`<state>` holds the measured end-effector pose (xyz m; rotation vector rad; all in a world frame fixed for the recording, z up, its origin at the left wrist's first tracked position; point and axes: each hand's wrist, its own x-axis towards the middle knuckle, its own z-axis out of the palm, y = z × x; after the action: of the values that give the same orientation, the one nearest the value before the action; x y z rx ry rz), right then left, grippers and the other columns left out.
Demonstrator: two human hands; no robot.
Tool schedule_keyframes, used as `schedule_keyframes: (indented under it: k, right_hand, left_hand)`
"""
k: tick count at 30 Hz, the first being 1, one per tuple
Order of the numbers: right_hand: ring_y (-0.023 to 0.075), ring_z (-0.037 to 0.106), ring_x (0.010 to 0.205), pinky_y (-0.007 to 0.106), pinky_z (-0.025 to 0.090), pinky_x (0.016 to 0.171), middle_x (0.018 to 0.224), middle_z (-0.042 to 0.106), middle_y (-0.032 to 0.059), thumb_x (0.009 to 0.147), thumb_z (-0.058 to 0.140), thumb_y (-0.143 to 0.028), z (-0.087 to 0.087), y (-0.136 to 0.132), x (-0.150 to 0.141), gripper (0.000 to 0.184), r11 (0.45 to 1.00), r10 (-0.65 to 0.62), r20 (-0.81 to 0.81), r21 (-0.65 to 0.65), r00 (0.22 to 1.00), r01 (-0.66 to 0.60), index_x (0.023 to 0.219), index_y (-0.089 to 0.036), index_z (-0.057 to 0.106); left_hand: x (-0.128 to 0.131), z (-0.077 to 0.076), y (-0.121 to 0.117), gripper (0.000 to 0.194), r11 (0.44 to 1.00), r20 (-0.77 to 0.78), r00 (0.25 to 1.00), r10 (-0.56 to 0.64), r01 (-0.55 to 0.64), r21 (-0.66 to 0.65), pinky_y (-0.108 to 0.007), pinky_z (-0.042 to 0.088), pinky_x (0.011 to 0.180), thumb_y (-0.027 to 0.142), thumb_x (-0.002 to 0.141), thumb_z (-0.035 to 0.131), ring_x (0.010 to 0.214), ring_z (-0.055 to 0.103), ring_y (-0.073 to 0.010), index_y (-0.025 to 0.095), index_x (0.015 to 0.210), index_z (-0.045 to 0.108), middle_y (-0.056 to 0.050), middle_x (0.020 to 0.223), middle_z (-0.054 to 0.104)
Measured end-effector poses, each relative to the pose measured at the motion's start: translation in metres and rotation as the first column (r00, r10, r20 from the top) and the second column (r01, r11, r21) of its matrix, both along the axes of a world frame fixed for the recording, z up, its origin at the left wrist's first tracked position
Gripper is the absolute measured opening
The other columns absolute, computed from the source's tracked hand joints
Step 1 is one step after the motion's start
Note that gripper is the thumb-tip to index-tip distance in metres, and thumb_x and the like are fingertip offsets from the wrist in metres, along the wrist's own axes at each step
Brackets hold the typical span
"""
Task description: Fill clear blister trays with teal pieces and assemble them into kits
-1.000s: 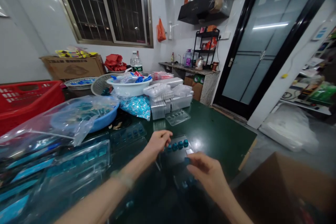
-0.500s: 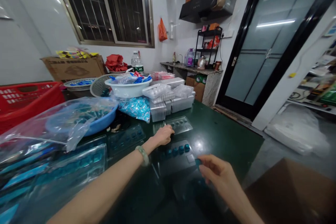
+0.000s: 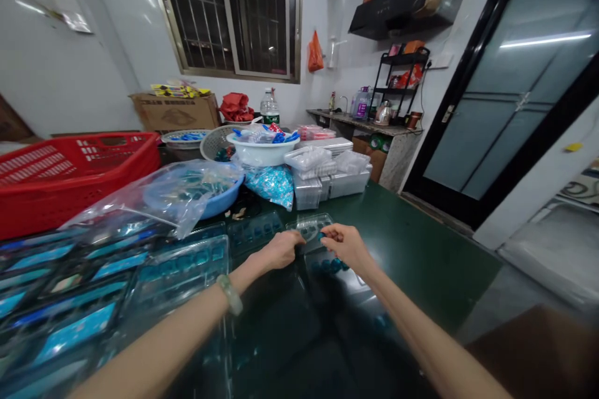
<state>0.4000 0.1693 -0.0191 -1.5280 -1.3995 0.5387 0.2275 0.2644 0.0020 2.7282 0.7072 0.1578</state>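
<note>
At the left edge of a clear plastic tray (image 3: pixel 314 222) is my left hand (image 3: pixel 278 250), a pale green bangle at its wrist. Its fingers are curled together, and whether they pinch the tray is hidden. Over the tray's right side, my right hand (image 3: pixel 349 245) pinches a small teal piece (image 3: pixel 322 236) between thumb and fingertips. Just below it lies a second clear tray with blue-teal pieces (image 3: pixel 330 265) in a row, partly covered by my right hand. Left of my left hand is another clear tray (image 3: pixel 253 234) with teal pieces.
A larger tray with teal pieces (image 3: pixel 187 262) and filled packs (image 3: pixel 79 324) cover the left side. Behind stand a red basket (image 3: pixel 93 184), a blue basin (image 3: pixel 224 199) under plastic film, a white basin (image 3: pixel 264 153) and stacked clear boxes (image 3: pixel 349 184) on the green table (image 3: pixel 421 237).
My right hand has moved from the near right up to the far tray, carrying the small teal piece. My left hand stays by that tray. The view has swung left.
</note>
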Motion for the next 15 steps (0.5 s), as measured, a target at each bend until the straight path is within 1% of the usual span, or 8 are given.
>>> schedule_keyframes:
  k: [2,4,5,7,10,12,15]
  right_hand:
    - [0.0121,0.056,0.057,0.021,0.044,0.051,0.067,0.062,0.0019,0.071,0.057,-0.022,-0.006,0.026,-0.007,0.022,1.000,0.013,0.092,-0.003,0.996,-0.013,0.089,-0.013,0.064]
    - [0.0129,0.056,0.062,0.022,0.044,0.055,0.070,0.063,0.0023,0.070,0.058,-0.021,-0.011,0.049,-0.014,0.020,0.999,0.031,0.192,-0.017,0.981,-0.028,0.088,-0.015,0.065]
    - [0.0132,0.056,0.064,0.023,0.044,0.057,0.071,0.064,0.0024,0.070,0.059,-0.020,-0.013,0.059,-0.017,0.020,0.999,0.041,0.241,-0.028,0.970,-0.035,0.088,-0.016,0.066]
    - [0.0137,0.057,0.068,0.025,0.045,0.062,0.076,0.064,0.0026,0.072,0.060,-0.021,-0.017,0.074,-0.022,0.018,0.997,0.063,0.338,-0.058,0.939,-0.046,0.089,-0.016,0.065]
    - [0.0146,0.057,0.078,0.032,0.046,0.072,0.087,0.062,0.0035,0.080,0.057,-0.028,-0.022,0.089,-0.025,0.019,0.992,0.098,0.467,-0.114,0.879,-0.051,0.092,-0.014,0.061]
    - [0.0153,0.057,0.083,0.035,0.046,0.076,0.094,0.060,0.0043,0.084,0.052,-0.031,-0.026,0.094,-0.026,0.021,0.987,0.124,0.539,-0.153,0.833,-0.049,0.095,-0.014,0.058]
    - [0.0159,0.056,0.086,0.036,0.046,0.076,0.099,0.058,0.0051,0.085,0.050,-0.031,-0.029,0.100,-0.024,0.022,0.979,0.160,0.625,-0.202,0.764,-0.039,0.097,-0.014,0.056]
  left_hand:
    - [-0.014,0.009,0.001,0.024,0.999,0.101,0.994,0.045,-0.045,-0.005,-0.037,0.043,0.085,0.011,0.082,0.043,0.097,0.054,-0.0178,0.015,0.102,0.056,-0.008,0.107,0.058]
    - [-0.034,0.021,0.001,0.036,0.995,0.185,0.978,0.098,-0.100,-0.001,-0.032,0.040,0.088,0.001,0.078,0.034,0.099,0.053,-0.0163,0.014,0.102,0.057,-0.008,0.108,0.058]
    - [-0.047,0.027,0.001,0.041,0.992,0.216,0.969,0.121,-0.123,-0.003,-0.029,0.039,0.090,-0.001,0.075,0.031,0.100,0.053,-0.0158,0.014,0.103,0.058,-0.008,0.108,0.058]
    - [-0.074,0.038,-0.001,0.044,0.988,0.254,0.955,0.152,-0.154,-0.013,-0.027,0.038,0.091,0.000,0.072,0.029,0.101,0.052,-0.0159,0.014,0.102,0.059,-0.007,0.109,0.059]
    - [-0.114,0.049,-0.007,0.041,0.982,0.274,0.943,0.187,-0.185,-0.033,-0.028,0.038,0.091,0.006,0.075,0.029,0.102,0.052,-0.0170,0.015,0.101,0.059,-0.006,0.109,0.058]
    - [-0.136,0.054,-0.012,0.038,0.977,0.278,0.937,0.214,-0.209,-0.046,-0.028,0.037,0.092,0.010,0.078,0.030,0.102,0.052,-0.0178,0.015,0.102,0.059,-0.006,0.110,0.058]
    - [-0.161,0.058,-0.018,0.036,0.965,0.273,0.926,0.261,-0.251,-0.072,-0.029,0.037,0.092,0.015,0.080,0.031,0.104,0.051,-0.0191,0.016,0.105,0.058,-0.007,0.113,0.057]
